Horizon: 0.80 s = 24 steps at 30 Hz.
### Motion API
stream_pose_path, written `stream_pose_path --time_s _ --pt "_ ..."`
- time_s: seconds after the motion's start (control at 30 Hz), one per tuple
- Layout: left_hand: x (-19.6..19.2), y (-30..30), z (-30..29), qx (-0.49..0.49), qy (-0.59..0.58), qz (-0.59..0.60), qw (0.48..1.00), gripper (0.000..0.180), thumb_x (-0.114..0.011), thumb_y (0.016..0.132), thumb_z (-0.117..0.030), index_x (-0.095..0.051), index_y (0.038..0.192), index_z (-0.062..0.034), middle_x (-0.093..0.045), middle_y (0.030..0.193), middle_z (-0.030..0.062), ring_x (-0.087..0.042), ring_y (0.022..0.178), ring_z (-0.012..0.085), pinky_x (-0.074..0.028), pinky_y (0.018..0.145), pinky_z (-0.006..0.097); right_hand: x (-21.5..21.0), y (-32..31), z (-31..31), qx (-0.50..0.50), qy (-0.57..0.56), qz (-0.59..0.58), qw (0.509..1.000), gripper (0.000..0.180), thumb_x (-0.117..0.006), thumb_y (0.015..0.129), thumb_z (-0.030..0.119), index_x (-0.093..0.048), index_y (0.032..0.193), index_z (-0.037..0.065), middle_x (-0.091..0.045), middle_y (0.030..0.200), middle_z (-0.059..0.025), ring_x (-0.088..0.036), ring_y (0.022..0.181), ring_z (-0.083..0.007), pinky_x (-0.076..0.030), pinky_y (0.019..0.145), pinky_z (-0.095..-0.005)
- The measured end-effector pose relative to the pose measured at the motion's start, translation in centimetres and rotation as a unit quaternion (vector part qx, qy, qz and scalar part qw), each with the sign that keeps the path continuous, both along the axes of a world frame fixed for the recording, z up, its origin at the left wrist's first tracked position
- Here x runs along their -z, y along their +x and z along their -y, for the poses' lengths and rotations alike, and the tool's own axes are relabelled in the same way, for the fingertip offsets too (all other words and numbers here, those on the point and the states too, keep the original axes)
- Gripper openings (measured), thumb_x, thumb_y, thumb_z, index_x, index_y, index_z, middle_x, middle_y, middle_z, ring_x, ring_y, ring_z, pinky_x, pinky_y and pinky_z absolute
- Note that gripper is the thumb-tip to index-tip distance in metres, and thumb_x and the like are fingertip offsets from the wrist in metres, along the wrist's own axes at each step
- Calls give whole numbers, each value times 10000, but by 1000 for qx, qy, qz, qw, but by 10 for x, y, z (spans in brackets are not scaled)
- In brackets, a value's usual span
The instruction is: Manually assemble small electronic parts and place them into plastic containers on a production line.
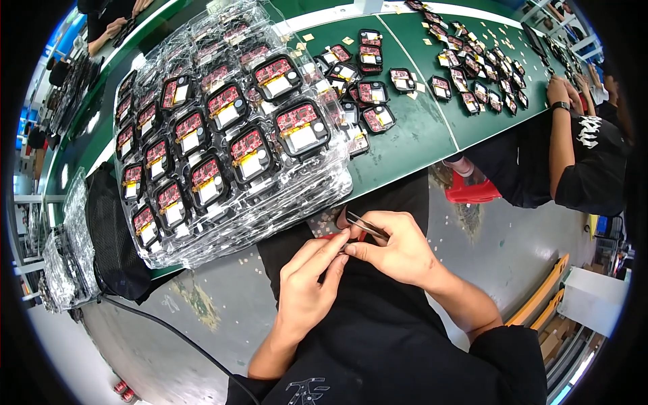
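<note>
Over my lap, just off the table's near edge, both hands meet at the fingertips. My right hand (pixel 403 253) is closed around a pair of metal tweezers (pixel 363 224), whose tips point up and to the left. Thumb and fingers of my left hand (pixel 307 280) press together, touching the right fingertips. Something small and dark shows between the hands; my fingers hide most of it. Ahead and to the left, stacked clear plastic trays (pixel 297 192) hold rows of black-cased units (pixel 302 128) with red circuit boards and white and yellow parts.
More black-cased units (pixel 378 118) lie loose on the green table (pixel 412 152), with another spread (pixel 472 67) farther right. Small yellowish pieces (pixel 347 40) are scattered about. A co-worker (pixel 594 158) sits at the right. A black cable (pixel 179 336) crosses at lower left.
</note>
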<state>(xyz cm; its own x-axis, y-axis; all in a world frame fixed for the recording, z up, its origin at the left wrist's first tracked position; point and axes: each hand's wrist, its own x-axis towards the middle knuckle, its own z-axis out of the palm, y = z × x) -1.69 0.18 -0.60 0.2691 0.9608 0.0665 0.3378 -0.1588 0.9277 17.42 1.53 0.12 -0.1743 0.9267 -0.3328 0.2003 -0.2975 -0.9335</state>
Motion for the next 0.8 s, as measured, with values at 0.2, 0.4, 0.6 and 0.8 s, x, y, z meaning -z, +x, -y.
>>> stream_pose_path --time_s 0.2,0.4,0.6,0.8 --pt "-6 7 1 -1 2 -20 1000 428 -740 864 113 -714 1278 9 -715 1002 145 -700 827 216 -560 735 300 -7 1 0 -23 83 72 994 198 -763 857 43 -716 1031 -39 -696 845 -209 -678 694 -317 -516 644 -378" --pt "-13 13 3 14 -16 -39 999 426 -749 860 88 -711 1278 12 -708 976 144 -692 793 232 -557 722 305 -5 3 6 -27 136 75 988 169 -722 827 -12 -699 992 -44 -668 842 -230 -669 728 -412 -509 643 -427" --pt "-5 14 4 28 -35 -13 999 441 -716 885 109 -688 1314 10 -727 1111 172 -745 928 274 -597 822 327 -9 9 6 -49 161 147 975 180 -734 836 -45 -689 1010 -45 -719 907 -198 -726 800 -368 -565 688 -393" --pt "4 7 11 -28 -118 194 974 553 -698 933 96 -539 1462 64 -659 1350 218 -713 1129 240 -588 980 339 -47 38 -36 80 179 128 972 138 -757 885 30 -682 989 -22 -699 833 -141 -667 669 -237 -519 626 -345"
